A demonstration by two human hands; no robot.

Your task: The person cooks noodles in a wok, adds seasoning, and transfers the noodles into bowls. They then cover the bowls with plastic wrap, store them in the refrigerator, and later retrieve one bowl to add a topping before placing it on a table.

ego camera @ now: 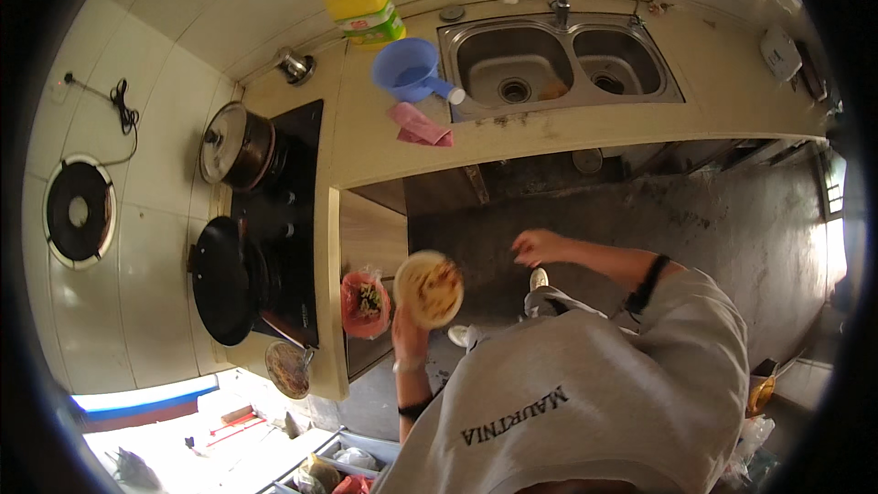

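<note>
My left hand (410, 333) grips the near left rim of a round, pale dish (429, 289) smeared with brown food residue, held over the floor. Just left of the dish, a pink bin (365, 305) with a plastic liner holds green and pale scraps. My right hand (538, 248) hangs in the air above the floor, its fingers partly curled and nothing visible in it. Beyond both hands is the counter, with a double steel sink (514, 62), a blue dipper (406, 68) and a folded pink cloth (420, 125).
On the left, a black wok (223, 281) and a lidded pot (236, 146) sit on the gas stove (302, 219). A yellow detergent jug (365, 10) stands behind the dipper. The counter's front edge (583, 144) curves across the view. Grey crates (357, 449) holding bags are at the bottom.
</note>
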